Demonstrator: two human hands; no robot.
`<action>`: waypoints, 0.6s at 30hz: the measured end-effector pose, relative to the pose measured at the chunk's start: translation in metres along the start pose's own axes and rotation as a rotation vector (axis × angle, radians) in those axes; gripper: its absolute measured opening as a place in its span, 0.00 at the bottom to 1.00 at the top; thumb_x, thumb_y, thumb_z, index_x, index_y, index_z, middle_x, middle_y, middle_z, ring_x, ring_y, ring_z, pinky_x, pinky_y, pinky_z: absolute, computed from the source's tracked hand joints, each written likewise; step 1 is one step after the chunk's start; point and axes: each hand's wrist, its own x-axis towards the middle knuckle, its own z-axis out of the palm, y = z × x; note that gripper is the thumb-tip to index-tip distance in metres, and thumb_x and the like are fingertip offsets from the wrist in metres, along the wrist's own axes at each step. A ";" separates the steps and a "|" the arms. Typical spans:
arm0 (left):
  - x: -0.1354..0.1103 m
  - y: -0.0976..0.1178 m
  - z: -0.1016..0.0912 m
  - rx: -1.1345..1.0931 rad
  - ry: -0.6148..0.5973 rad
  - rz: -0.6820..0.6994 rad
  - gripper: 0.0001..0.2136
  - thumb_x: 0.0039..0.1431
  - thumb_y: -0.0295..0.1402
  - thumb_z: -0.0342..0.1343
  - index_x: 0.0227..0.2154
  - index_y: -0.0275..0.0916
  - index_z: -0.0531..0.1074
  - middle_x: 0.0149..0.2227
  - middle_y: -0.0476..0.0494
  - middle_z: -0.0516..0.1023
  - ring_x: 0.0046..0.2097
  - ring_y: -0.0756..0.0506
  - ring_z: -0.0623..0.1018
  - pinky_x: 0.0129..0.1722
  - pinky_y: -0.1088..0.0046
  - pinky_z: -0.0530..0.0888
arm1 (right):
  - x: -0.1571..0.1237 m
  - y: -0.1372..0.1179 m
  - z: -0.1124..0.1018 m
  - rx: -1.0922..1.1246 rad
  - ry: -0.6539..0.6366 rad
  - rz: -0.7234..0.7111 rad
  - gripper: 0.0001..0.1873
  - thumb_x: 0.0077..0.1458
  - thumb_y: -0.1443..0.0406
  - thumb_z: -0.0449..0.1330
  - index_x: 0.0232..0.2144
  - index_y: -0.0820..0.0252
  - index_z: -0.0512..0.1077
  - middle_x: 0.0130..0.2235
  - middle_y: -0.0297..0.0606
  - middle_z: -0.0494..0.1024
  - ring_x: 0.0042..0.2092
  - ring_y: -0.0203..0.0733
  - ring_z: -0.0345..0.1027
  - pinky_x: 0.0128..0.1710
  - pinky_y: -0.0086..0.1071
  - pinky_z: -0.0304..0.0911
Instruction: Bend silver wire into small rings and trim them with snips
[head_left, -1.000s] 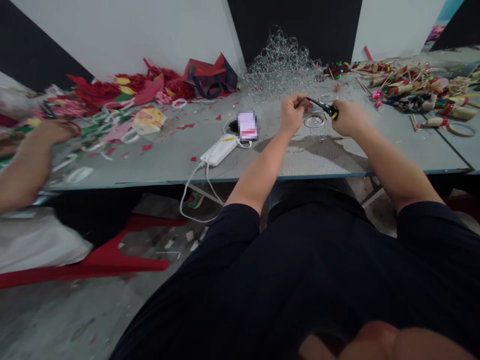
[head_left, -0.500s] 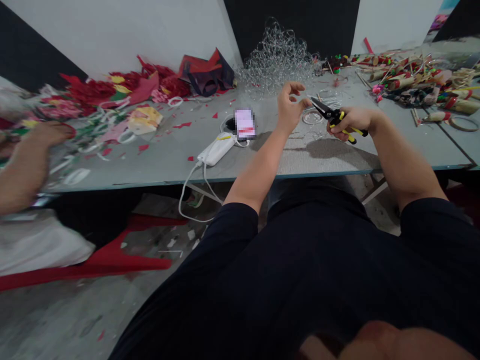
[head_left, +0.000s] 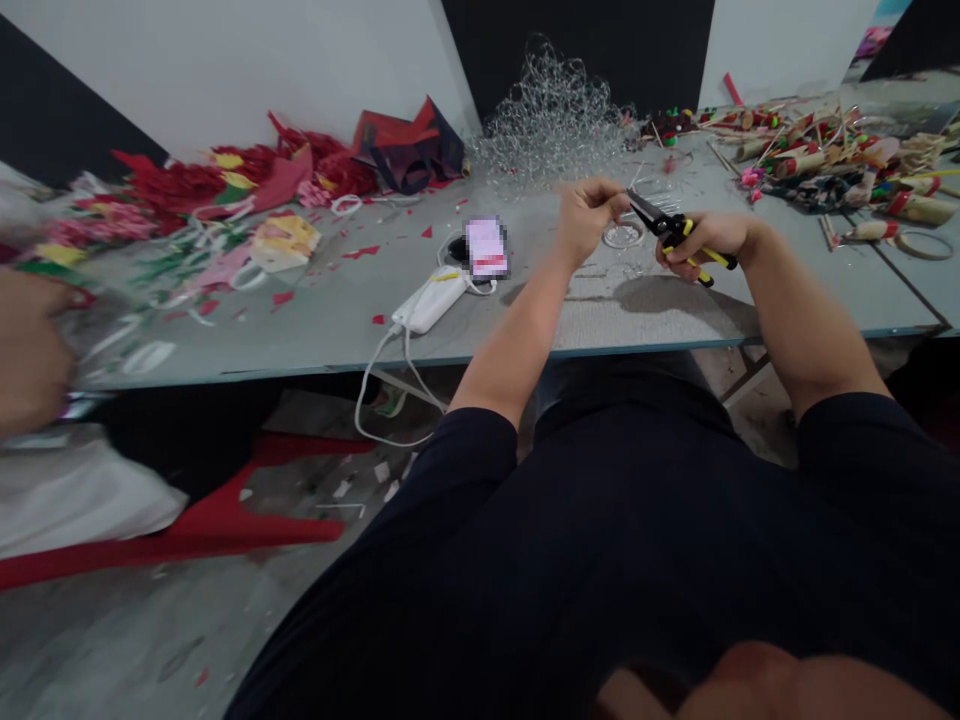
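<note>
My right hand (head_left: 709,240) is wrapped around the black and yellow handles of a pair of pliers (head_left: 658,219), whose dark jaws point up and to the left. At the tip of the jaws, my left hand (head_left: 586,218) has its thumb and fingers pinched together. Whatever lies between those fingertips is too small to make out. A coil of silvery wire (head_left: 624,234) rests on the table just below the jaws, with thin wire pieces around it. Behind my hands rises a large tangled heap of curly silver wire (head_left: 553,120).
On the grey table (head_left: 337,330) lie a phone (head_left: 486,247) and a white power strip (head_left: 430,300) with a hanging cord. Red artificial flowers (head_left: 180,190) are piled at left, near another person's arm (head_left: 30,350). Bamboo pieces (head_left: 802,165) crowd the right side.
My left hand's fingers have closed from a loose curl into a pinch at the pliers' tip. The pliers have hardly moved. At left, the other person's arm has shifted nearer the frame edge.
</note>
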 end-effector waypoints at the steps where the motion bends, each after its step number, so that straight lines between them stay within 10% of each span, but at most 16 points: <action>1: -0.001 0.000 0.001 -0.002 -0.003 -0.016 0.21 0.79 0.40 0.84 0.30 0.44 0.83 0.31 0.47 0.82 0.31 0.45 0.81 0.38 0.64 0.83 | 0.000 -0.001 -0.001 0.012 0.015 -0.003 0.17 0.88 0.55 0.66 0.43 0.57 0.77 0.33 0.36 0.76 0.39 0.49 0.77 0.44 0.39 0.72; 18: -0.015 0.004 0.011 -0.139 0.062 -0.150 0.21 0.82 0.28 0.76 0.29 0.42 0.77 0.29 0.50 0.80 0.30 0.48 0.80 0.34 0.73 0.75 | 0.024 0.016 -0.005 0.312 0.017 -0.151 0.34 0.66 0.46 0.93 0.35 0.57 0.77 0.30 0.37 0.76 0.37 0.50 0.83 0.38 0.37 0.82</action>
